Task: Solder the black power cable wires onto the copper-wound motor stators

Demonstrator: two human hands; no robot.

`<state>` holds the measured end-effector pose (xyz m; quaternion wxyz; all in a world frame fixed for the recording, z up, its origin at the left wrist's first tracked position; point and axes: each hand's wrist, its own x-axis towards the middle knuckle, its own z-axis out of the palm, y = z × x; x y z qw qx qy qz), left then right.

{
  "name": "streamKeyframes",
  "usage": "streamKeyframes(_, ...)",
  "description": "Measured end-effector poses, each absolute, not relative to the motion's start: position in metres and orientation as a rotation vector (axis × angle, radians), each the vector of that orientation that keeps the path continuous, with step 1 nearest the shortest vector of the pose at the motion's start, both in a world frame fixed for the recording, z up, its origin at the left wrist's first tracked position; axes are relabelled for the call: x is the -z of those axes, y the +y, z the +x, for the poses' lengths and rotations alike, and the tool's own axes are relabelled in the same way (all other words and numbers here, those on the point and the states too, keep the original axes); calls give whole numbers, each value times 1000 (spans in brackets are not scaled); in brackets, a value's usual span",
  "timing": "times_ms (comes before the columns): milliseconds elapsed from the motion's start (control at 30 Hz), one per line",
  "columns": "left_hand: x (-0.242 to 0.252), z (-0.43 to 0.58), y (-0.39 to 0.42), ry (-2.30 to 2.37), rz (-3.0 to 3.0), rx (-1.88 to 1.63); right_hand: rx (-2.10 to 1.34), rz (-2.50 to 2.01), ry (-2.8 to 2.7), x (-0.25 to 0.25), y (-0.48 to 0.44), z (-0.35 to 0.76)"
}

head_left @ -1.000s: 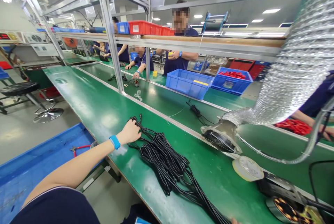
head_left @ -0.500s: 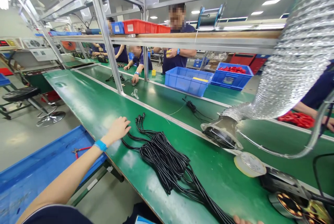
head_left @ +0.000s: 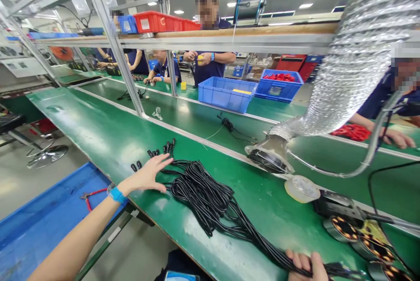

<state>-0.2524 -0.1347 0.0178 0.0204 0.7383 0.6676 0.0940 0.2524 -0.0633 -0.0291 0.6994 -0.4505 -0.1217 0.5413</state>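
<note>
A bundle of black cables (head_left: 205, 196) lies folded in loops on the green bench. Its far ends carry several small black connectors (head_left: 169, 146), fanned out past the loops. My left hand (head_left: 147, 175), with a blue band at the wrist, is over these connector ends, its thumb and fingers spread apart. At the lower right edge, my right hand (head_left: 305, 265) is wrapped round the near ends of the black cables, which run out beyond the fingers toward the right.
A fume hose (head_left: 341, 62) hangs at right, beside a tape roll (head_left: 302, 188) and several copper-wound motor parts (head_left: 341, 228). Red-handled pliers (head_left: 88, 200) lie in a blue tray (head_left: 49, 202) at left. Co-workers sit across the bench behind blue bins (head_left: 226, 95).
My left hand has opened wider over the cable ends, and more connectors show beyond it. The view has shifted right, bringing my right hand's grip on the cables into sight.
</note>
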Motion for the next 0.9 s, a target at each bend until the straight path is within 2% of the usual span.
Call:
streamKeyframes(133,-14,-243,-107,1834,2316,-44,-1209,-993,-247,26,-65,249)
streamKeyframes(400,6,-253,-92,1899,2598,-194,-1129,-1013,-295,24,-67,241)
streamKeyframes(633,26,-262,-94,1862,2767,-17,-1125,-1049,-180,21,-66,235)
streamKeyframes(900,21,-336,-87,2100,2610,81,-1398,-994,-280,18,-69,171)
